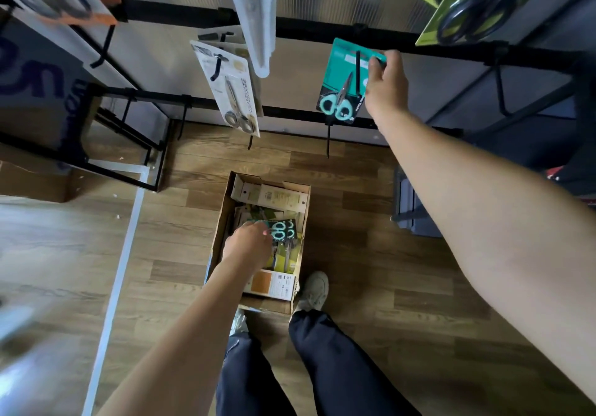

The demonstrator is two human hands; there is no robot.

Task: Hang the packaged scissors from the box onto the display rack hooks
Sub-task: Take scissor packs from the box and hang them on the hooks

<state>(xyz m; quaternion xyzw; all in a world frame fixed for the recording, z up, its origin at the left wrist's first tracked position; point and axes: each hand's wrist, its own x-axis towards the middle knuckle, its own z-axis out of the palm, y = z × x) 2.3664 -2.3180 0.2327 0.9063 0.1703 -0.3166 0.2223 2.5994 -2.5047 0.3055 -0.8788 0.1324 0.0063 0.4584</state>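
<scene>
Between the right hand's (385, 88) pinching fingers, a teal scissors pack (346, 82) is hanging on a rack hook (357, 70). Below, the left hand (248, 244) is gripping another teal pack (282, 229) inside the box (222, 219), its fingertips partly hidden. White pack (230, 88) is hanging leftward.

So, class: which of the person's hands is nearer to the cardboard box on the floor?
The left. The left hand reaches down inside the cardboard box, on a teal scissors pack there. The right hand is up at the rack, holding a hanging teal pack.
</scene>
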